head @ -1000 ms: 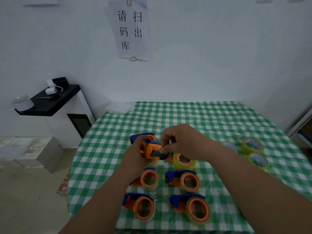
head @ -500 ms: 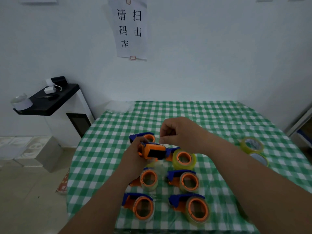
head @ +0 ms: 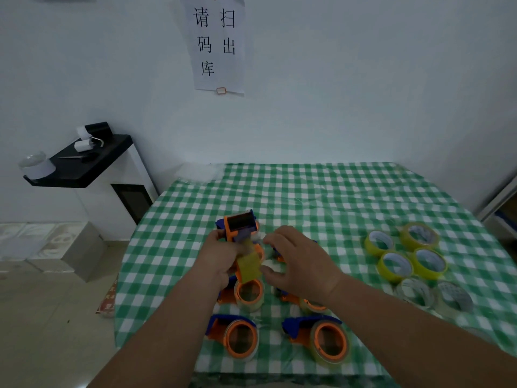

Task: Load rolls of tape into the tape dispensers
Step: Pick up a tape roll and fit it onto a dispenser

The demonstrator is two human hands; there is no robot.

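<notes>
My left hand (head: 221, 256) grips an orange and blue tape dispenser (head: 240, 226), tilted up above the green checked table (head: 321, 197). A yellowish tape roll (head: 249, 266) sits in it, seen edge-on. My right hand (head: 299, 264) curls at the roll's right side, thumb and forefinger against it. Below my hands stand loaded dispensers (head: 240, 337), (head: 321, 340), (head: 249, 295), with another partly hidden under my right wrist. Several loose rolls lie at the right: yellow ones (head: 394, 266) and clear ones (head: 414, 292).
A black shelf (head: 81, 163) with small items juts out at the left beside the table. A clear plastic bag (head: 198, 172) lies on the table's back left corner. A paper sign (head: 218, 43) hangs on the wall.
My left hand has tipped the dispenser up so its roller end points away. My right hand dropped from above the dispenser to the roll's right side. The loose rolls at right came into full view.
</notes>
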